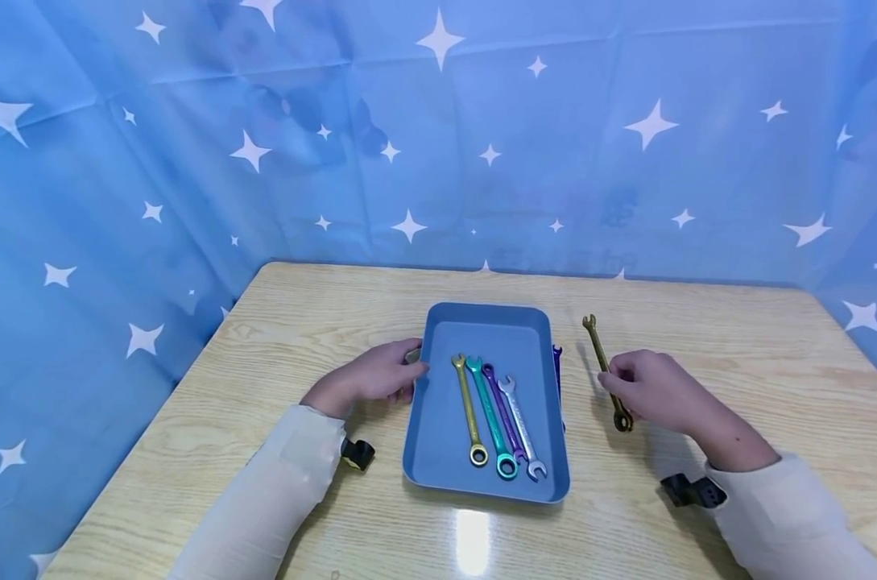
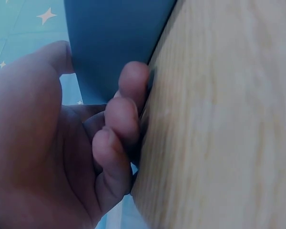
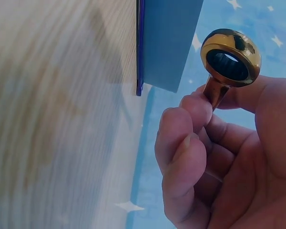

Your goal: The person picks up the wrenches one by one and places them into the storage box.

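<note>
A blue-grey tray point(image 1: 481, 337) lies on the table with a gold wrench point(image 1: 468, 407), a green wrench point(image 1: 490, 415), a purple wrench point(image 1: 503, 409) and a silver wrench point(image 1: 523, 427) side by side in it. My left hand point(image 1: 383, 372) grips its left wall, thumb at the rim and curled fingers point(image 2: 121, 119) against the outer side, low by the table. To the right of the tray, my right hand point(image 1: 648, 391) pinches another gold combination wrench point(image 1: 599, 346) between thumb and fingers, above the table. Its ring end point(image 3: 231, 57) points toward the right wrist camera.
Along the tray's right outer wall lies a second purple wrench point(image 1: 557, 370), partly hidden by the tray. The wooden table point(image 1: 322, 306) ends at a blue star-patterned cloth point(image 1: 438, 161) behind and to the left. Each sleeve bears a small black wrist camera point(image 1: 357, 453).
</note>
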Action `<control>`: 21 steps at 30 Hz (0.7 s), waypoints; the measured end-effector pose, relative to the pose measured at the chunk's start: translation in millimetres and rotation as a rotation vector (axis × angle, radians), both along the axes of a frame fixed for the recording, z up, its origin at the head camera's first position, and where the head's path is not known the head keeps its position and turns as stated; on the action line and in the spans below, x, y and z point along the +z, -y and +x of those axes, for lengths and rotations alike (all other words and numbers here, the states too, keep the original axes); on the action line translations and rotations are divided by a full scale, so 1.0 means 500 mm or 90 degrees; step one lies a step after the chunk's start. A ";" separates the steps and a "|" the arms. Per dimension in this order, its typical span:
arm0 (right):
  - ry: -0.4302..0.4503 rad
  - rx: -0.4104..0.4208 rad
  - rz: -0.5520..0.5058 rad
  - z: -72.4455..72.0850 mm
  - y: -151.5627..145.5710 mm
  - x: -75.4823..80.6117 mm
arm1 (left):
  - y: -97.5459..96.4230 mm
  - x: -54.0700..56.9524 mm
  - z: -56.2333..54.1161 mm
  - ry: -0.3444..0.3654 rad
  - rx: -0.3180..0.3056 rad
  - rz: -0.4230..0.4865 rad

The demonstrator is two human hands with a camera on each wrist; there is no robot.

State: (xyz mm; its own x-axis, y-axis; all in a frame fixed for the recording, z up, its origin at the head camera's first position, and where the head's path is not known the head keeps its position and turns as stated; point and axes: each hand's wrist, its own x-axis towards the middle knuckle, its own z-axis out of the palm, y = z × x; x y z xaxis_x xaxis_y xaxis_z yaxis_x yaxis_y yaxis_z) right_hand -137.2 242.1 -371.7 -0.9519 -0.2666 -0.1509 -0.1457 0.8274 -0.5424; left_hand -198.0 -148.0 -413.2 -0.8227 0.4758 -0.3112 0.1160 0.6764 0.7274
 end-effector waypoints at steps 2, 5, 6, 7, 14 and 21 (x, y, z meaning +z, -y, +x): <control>-0.001 0.000 0.000 0.001 0.002 0.000 | 0.000 0.000 0.000 0.000 0.000 0.001; -0.006 0.003 0.002 0.002 0.005 -0.001 | -0.001 0.000 0.000 0.000 0.000 0.003; -0.009 0.005 0.003 0.002 0.005 -0.002 | -0.001 0.000 0.000 0.000 -0.001 0.003; -0.011 0.005 0.003 0.002 0.006 -0.002 | -0.001 0.001 0.000 0.001 -0.001 0.003; -0.019 0.009 0.008 0.002 0.006 -0.004 | 0.000 0.001 0.000 0.003 -0.003 0.005; -0.009 0.014 0.012 0.003 0.008 -0.003 | -0.002 -0.001 -0.002 0.000 -0.004 -0.002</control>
State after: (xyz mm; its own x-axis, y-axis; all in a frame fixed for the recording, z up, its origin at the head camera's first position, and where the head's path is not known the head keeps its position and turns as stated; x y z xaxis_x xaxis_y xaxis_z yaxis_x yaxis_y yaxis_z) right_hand -135.7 238.3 -373.2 -0.9480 -0.2845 -0.1428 -0.1714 0.8342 -0.5242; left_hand -198.8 -146.8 -413.5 -0.8199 0.4797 -0.3126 0.1199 0.6776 0.7256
